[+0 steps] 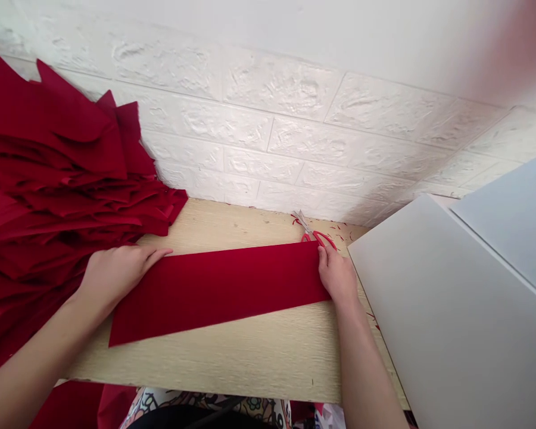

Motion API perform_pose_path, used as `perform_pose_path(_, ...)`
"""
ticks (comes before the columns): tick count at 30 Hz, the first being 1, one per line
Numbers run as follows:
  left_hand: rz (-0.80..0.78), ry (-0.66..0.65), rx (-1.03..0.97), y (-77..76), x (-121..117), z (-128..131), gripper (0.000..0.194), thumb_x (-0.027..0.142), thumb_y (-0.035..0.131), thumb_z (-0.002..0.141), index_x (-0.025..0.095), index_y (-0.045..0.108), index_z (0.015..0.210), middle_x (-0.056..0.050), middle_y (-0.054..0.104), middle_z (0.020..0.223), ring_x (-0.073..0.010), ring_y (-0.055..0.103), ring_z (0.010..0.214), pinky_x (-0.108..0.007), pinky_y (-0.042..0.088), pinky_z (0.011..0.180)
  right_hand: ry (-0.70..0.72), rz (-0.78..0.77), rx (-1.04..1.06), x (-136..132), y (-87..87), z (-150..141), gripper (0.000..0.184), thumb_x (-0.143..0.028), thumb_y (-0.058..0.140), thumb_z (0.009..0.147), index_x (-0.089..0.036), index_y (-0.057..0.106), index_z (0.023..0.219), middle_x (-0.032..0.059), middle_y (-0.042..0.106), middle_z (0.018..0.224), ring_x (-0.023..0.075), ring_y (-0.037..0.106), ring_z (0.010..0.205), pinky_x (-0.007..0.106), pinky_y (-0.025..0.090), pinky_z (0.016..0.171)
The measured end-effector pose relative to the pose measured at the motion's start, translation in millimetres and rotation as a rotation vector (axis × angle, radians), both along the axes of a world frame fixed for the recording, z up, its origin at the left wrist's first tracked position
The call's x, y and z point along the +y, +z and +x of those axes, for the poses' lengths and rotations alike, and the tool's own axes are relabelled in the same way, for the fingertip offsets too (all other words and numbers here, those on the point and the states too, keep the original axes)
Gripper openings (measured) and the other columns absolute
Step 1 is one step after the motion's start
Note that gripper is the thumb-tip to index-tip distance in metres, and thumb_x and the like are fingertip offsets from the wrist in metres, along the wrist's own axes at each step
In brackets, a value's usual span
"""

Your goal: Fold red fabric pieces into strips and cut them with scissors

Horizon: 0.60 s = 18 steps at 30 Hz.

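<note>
A long strip of red cloth (232,283) lies across the pale wooden table, smooth and slightly slanted. At its upper left corner my left hand (116,268) grips the edge, with a finger stretched along it and the others largely hidden. My right hand (338,275) is closed on the strip's right end, thumb on top. Just beyond that hand sit scissors (308,226) with red handles, their blades pointing toward the wall. The cloth and my right fingers partly cover the handles.
A tall heap of red cloth pieces (67,173) fills the left side. White brick-patterned wall (250,131) closes off the back of the table (232,363). A white box-like panel (455,298) stands close on the right. Red scraps (339,229) lie near the scissors.
</note>
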<state>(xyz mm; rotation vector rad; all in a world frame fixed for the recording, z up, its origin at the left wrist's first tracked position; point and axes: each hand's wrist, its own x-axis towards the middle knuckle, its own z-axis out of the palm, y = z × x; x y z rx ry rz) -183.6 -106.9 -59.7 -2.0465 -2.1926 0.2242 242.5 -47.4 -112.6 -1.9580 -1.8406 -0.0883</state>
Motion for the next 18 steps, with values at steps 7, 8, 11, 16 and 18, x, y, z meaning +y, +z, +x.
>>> perform_pose_path(7, 0.259, -0.212, -0.029, 5.6, 35, 11, 0.053, 0.042, 0.021, 0.102, 0.021, 0.066, 0.082, -0.008, 0.071, 0.082, -0.0249, 0.064, 0.087, -0.029, 0.037, 0.062, -0.113, -0.031, 0.037, -15, -1.5, -5, 0.038, -0.039, 0.040, 0.097, -0.021, 0.073, 0.098, 0.0015, 0.044, 0.051, 0.0223, 0.045, 0.046, 0.039, 0.042, 0.056)
perform_pose_path(8, 0.293, -0.245, -0.080, 7.5, 34, 23, 0.051, 0.040, 0.023, 0.102, 0.020, 0.066, 0.083, -0.009, 0.071, 0.083, -0.0250, 0.064, 0.089, -0.031, 0.040, 0.066, -0.136, -0.058, 0.043, -16, -1.0, -7, 0.038, -0.039, 0.039, 0.098, -0.020, 0.073, 0.099, 0.0021, 0.045, 0.053, 0.0231, 0.047, 0.047, 0.040, 0.043, 0.057)
perform_pose_path(11, 0.293, -0.428, -0.258, 9.9, 24, 83, 0.047, 0.035, 0.027, 0.102, 0.019, 0.070, 0.087, -0.010, 0.074, 0.093, -0.0246, 0.066, 0.093, -0.036, 0.048, 0.080, -0.141, -0.073, 0.056, -15, -1.5, -7, 0.036, -0.038, 0.041, 0.097, -0.021, 0.072, 0.097, 0.0017, 0.044, 0.053, 0.0232, 0.049, 0.048, 0.041, 0.044, 0.059)
perform_pose_path(16, 0.071, -0.767, -0.450, -16.5, 9, 198, 0.062, 0.056, 0.037, 0.097, 0.015, 0.051, 0.142, -0.016, 0.048, 0.152, -0.0298, 0.043, 0.143, -0.045, 0.037, 0.116, -0.068, 0.035, 0.027, -12, -5.6, -6, 0.039, -0.041, 0.039, 0.098, -0.021, 0.072, 0.091, -0.0004, 0.040, 0.047, 0.0208, 0.043, 0.043, 0.039, 0.043, 0.054)
perform_pose_path(18, -0.039, -0.752, -0.473, -30.4, 6, 220, 0.076, 0.063, 0.034, 0.095, 0.010, 0.041, 0.149, -0.019, 0.035, 0.159, -0.0326, 0.031, 0.149, -0.049, 0.029, 0.122, -0.086, 0.033, 0.001, -13, -5.6, -8, 0.041, -0.041, 0.037, 0.098, -0.020, 0.072, 0.093, 0.0010, 0.043, 0.048, 0.0208, 0.044, 0.043, 0.038, 0.043, 0.053)
